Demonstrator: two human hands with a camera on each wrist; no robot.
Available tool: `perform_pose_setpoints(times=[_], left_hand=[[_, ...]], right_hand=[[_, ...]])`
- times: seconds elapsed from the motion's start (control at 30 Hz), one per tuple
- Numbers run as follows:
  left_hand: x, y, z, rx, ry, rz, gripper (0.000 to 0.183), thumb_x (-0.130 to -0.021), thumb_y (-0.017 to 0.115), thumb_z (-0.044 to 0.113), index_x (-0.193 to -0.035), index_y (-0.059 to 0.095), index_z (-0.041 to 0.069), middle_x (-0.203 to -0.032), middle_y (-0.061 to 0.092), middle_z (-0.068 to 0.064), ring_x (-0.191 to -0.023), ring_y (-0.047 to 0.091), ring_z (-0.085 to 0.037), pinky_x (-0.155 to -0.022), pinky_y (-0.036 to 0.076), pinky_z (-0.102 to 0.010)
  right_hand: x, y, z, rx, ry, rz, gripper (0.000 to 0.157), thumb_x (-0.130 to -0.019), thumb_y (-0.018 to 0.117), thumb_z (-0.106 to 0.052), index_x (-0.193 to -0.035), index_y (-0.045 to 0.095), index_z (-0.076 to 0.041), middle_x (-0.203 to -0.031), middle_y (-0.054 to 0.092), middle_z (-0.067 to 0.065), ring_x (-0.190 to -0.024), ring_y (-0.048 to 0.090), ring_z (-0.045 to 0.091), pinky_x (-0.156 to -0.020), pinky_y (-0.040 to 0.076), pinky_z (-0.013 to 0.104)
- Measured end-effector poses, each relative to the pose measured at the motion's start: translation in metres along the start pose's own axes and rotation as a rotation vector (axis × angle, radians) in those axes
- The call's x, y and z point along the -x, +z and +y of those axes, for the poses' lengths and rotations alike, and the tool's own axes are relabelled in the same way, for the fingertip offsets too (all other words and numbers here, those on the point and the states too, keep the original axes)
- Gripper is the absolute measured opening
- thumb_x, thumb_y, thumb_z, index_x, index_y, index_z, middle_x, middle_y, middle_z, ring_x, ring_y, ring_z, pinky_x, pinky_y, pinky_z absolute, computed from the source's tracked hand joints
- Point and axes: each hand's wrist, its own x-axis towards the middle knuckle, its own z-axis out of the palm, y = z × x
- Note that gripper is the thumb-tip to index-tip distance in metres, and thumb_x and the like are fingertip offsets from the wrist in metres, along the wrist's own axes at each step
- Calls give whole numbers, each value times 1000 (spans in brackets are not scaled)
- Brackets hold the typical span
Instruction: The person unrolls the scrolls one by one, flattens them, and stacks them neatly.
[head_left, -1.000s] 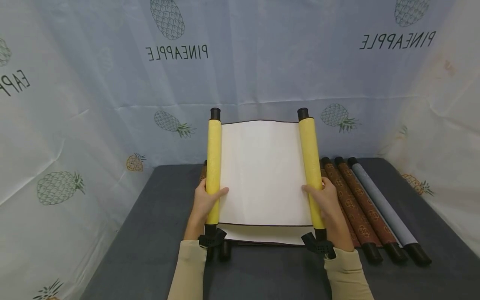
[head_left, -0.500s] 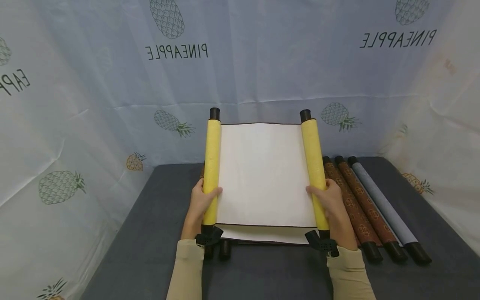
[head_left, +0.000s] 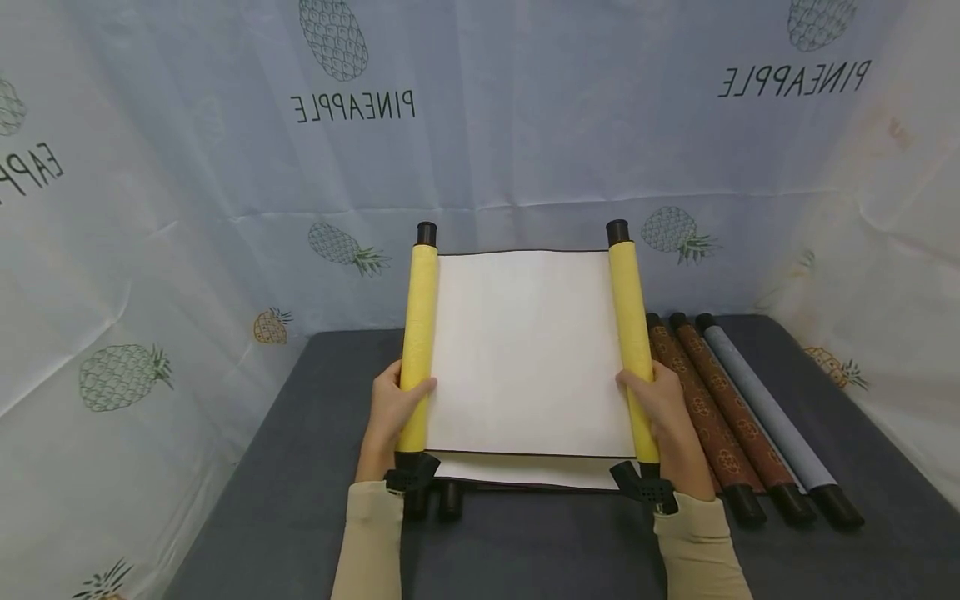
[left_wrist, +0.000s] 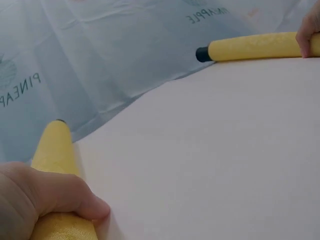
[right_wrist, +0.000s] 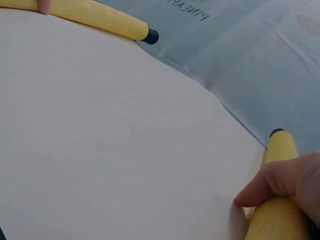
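Note:
A partly unrolled scroll is held up over the dark table, its white paper [head_left: 525, 350] showing no marks between two yellow rolls with black end knobs. My left hand [head_left: 390, 408] grips the left roll [head_left: 420, 317], thumb over the front onto the paper's edge. On the other side my right hand [head_left: 663, 408] grips the right roll [head_left: 630, 317] the same way. Below the front edge of the paper a second pale layer [head_left: 525, 468] shows. In the left wrist view the thumb [left_wrist: 75, 195] lies across the yellow roll; the right wrist view shows the other thumb [right_wrist: 262, 187] likewise.
To the right lie several rolled scrolls side by side: brown patterned ones [head_left: 738, 417] and a grey one [head_left: 772, 408]. Black knobs [head_left: 450, 500] of other scrolls poke out under the held paper. A pineapple-print curtain [head_left: 525, 125] encloses the dark table [head_left: 285, 483].
The two yellow rolls have moved apart, the left one leftward and the right one rightward, so a wider strip of white paper shows. Both hands have kept their grip.

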Motion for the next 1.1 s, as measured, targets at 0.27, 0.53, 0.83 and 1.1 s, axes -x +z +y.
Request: perform_pose_setpoints(times=[0.27, 0.53, 0.83, 1.1], left_hand=[[-2, -1, 0, -21, -29, -48, 64, -88, 65, 13, -144, 37, -1, -123, 56, -23, -98, 56, -30, -79, 49, -34], [-2, 1, 1, 29, -95, -94, 64, -91, 58, 15, -147, 29, 1, -122, 51, -20, -99, 53, -28, -77, 43, -29], [-1, -2, 0, 4, -60, -48, 69, -86, 67, 18, -144, 33, 3, -120, 53, -20, -96, 55, -28, -73, 45, -28], [-3, -4, -4, -10, -29, -32, 54, -88, 66, 18, -135, 43, 3, -112, 55, -19, -88, 54, -23, -70, 44, -26]], right_hand=[[1, -1, 0, 10, 31, -9, 54, -90, 52, -26, -135, 42, 3, -97, 49, 12, -77, 49, 18, -63, 42, 28], [1, -2, -1, -8, -23, 33, 57, -91, 59, -27, -139, 43, 0, -105, 50, 12, -80, 49, 17, -65, 42, 26], [2, -7, -2, -53, -77, 89, 58, -87, 69, -25, -134, 46, 0, -105, 52, 9, -74, 51, 9, -63, 46, 24], [1, -8, -1, -61, -99, 137, 55, -87, 68, -23, -133, 48, 0, -106, 52, 9, -74, 50, 8, -63, 45, 24]])
